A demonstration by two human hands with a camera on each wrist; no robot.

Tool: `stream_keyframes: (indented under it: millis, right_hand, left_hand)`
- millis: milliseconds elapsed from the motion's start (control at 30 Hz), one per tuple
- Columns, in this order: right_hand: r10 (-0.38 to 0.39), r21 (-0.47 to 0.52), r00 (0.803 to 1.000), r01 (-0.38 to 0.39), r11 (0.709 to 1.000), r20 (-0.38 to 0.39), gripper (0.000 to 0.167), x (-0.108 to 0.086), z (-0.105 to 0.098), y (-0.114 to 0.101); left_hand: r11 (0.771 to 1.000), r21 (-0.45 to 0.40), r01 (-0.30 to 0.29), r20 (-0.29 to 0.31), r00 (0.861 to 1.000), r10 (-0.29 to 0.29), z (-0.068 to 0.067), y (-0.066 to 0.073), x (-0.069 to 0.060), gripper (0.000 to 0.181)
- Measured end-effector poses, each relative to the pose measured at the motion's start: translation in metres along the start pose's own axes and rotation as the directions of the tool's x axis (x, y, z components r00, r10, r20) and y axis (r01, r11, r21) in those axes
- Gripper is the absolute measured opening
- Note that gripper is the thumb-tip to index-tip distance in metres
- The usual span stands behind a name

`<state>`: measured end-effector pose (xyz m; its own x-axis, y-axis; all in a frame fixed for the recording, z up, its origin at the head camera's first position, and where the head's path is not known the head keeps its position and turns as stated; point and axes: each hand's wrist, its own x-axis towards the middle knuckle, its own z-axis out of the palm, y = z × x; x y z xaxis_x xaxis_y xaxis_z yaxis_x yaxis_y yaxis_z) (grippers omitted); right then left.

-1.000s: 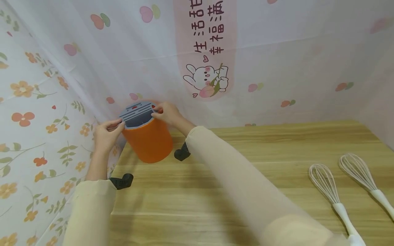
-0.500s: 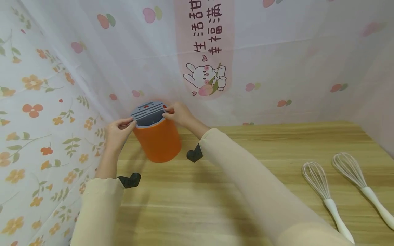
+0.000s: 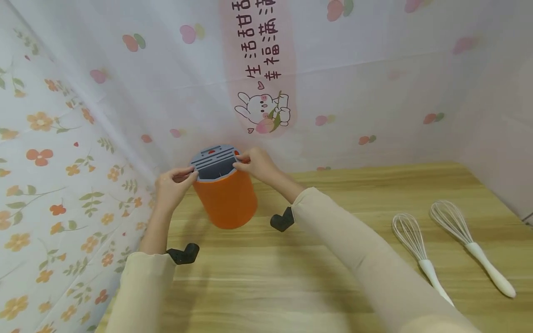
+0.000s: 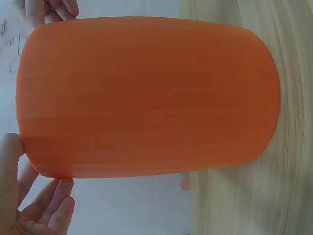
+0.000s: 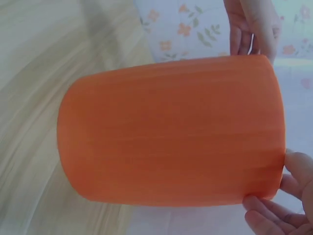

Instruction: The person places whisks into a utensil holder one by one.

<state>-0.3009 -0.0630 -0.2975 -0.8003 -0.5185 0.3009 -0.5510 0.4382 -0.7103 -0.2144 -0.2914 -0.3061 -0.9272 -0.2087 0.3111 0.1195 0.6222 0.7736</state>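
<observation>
An orange container (image 3: 226,201) with a slotted grey-blue top (image 3: 214,159) is near the back left of the table. The left hand (image 3: 172,189) pinches the left side of its top rim, and the right hand (image 3: 260,166) pinches the right side. In the left wrist view, the orange wall (image 4: 146,98) fills the middle, with the left hand's thumb and fingers (image 4: 54,205) at its rim. The right wrist view shows the same wall (image 5: 171,132) and the right hand (image 5: 288,200) gripping the rim's corner. Whether the base touches the table is unclear.
Two white whisks (image 3: 430,273) (image 3: 479,254) lie on the right part of the wooden table (image 3: 258,277). A printed curtain (image 3: 345,83) hangs behind, and a floral one (image 3: 62,185) hangs along the left side.
Both hands keep their hold on the container's rim. In the head view the container and hands appear farther right, while the whisks and curtain print have shifted left as the view moved.
</observation>
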Motion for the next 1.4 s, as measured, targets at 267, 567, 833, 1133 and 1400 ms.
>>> stream_keyframes:
  millis: [267, 567, 833, 1133, 1400]
  right_hand:
    - [0.006, -0.069, 1.000, -0.006, 0.998, -0.001, 0.032, -0.026, -0.019, 0.007]
    - [0.048, -0.065, 0.998, -0.051, 0.997, -0.045, 0.035, -0.072, -0.050, 0.025]
    - [0.065, -0.097, 0.994, -0.073, 0.993, -0.082, 0.036, -0.125, -0.079, 0.025]
    - [0.106, -0.107, 0.986, -0.120, 0.987, -0.128, 0.037, -0.177, -0.100, 0.024]
    - [0.109, -0.143, 0.976, -0.138, 0.980, -0.189, 0.040, -0.213, -0.113, 0.023]
  left_hand:
    - [0.999, -0.052, -0.002, 0.041, 0.999, 0.004, 0.019, 0.012, -0.006, 0.039]
    - [0.987, -0.157, -0.013, 0.082, 0.996, 0.026, 0.056, 0.035, -0.019, 0.033]
    - [0.976, -0.201, -0.079, 0.112, 0.988, 0.103, 0.080, 0.060, -0.042, 0.028]
    - [0.966, -0.238, -0.104, 0.149, 0.979, 0.142, 0.098, 0.086, -0.072, 0.024]
    - [0.948, -0.290, -0.131, 0.184, 0.965, 0.189, 0.113, 0.099, -0.085, 0.021]
